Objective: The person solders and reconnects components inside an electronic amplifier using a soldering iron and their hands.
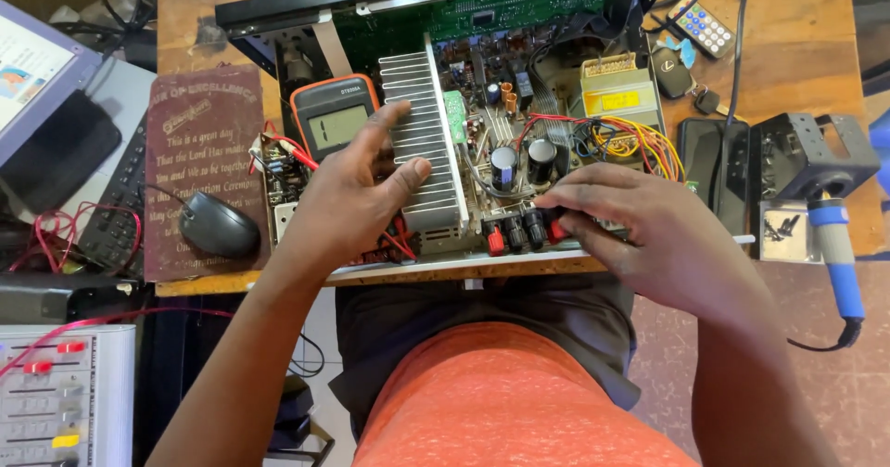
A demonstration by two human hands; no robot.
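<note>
An opened amplifier chassis lies on the wooden bench, showing a green circuit board, two black capacitors and a ribbed aluminium heat sink. My left hand rests on the heat sink's near end, thumb and forefinger spread across its fins. My right hand pinches at the row of red and black terminal knobs on the chassis' near edge. An orange-cased multimeter sits just beyond my left hand, its red lead running under my palm.
A black mouse lies on a maroon plaque at left, beside a keyboard and laptop. A blue-handled soldering iron sits in a black stand at right. A small remote, a car key and a mixer panel are around.
</note>
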